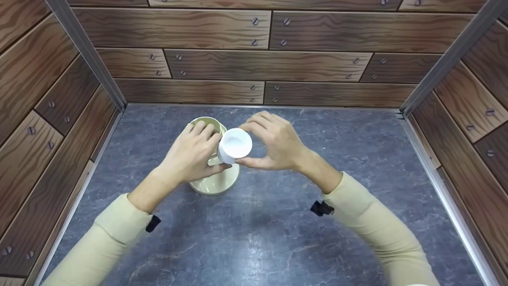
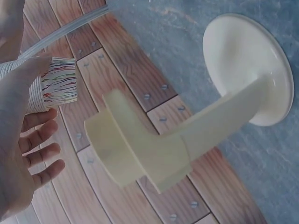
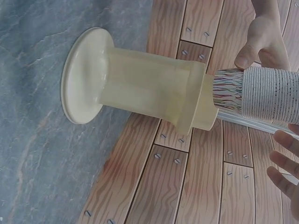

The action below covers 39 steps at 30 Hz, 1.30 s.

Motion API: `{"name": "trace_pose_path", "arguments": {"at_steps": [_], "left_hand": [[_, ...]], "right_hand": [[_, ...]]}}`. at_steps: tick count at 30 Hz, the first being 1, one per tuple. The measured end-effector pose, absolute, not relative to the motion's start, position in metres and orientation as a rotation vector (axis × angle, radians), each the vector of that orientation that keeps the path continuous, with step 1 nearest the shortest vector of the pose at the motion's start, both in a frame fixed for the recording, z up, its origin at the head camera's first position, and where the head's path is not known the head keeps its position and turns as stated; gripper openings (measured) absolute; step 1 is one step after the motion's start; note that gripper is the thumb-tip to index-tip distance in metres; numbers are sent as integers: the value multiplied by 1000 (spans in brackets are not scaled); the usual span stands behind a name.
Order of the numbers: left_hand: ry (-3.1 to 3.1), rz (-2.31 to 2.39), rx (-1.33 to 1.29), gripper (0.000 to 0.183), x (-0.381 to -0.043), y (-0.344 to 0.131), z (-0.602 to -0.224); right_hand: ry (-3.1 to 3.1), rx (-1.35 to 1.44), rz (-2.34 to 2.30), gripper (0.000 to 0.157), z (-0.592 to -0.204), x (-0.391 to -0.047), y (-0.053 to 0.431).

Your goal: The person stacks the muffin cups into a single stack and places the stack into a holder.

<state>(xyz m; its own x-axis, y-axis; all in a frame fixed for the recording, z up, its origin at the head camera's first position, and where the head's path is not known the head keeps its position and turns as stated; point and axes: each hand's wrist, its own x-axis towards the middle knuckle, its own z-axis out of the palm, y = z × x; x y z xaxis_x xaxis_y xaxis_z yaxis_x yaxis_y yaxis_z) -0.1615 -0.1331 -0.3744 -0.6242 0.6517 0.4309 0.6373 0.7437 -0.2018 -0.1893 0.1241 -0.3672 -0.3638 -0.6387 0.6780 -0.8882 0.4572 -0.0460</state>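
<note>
Both hands hold a stack of white paper cups, whose ribbed rims and coloured streaks on the end cup show in the wrist views. My left hand pinches it from the left between thumb and index finger; its other fingers spread apart. From the right, my right hand grips it with thumb and fingers. Below stands a cream holder with a round base, an upright column and a short open collar on top. The stack's streaked end is near that collar; whether they touch I cannot tell.
A dark blue marbled tabletop lies under everything. Wood-plank patterned walls enclose it at the back and both sides, with metal strips along the edges. Black wrist mounts sit at both cuffs.
</note>
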Motion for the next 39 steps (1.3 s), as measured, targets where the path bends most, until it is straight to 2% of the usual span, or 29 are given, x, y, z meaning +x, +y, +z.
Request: {"name": "trace_pose_path", "arguments": {"at_steps": [22, 39], "left_hand": [[-2477, -37, -836, 60, -181, -165, -348], [-2588, -121, -770, 62, -198, -182, -358]], "right_hand": [[-2112, 1233, 639, 61, -348, -221, 92], [-2249, 1211, 712, 61, -352, -238, 68]]}}
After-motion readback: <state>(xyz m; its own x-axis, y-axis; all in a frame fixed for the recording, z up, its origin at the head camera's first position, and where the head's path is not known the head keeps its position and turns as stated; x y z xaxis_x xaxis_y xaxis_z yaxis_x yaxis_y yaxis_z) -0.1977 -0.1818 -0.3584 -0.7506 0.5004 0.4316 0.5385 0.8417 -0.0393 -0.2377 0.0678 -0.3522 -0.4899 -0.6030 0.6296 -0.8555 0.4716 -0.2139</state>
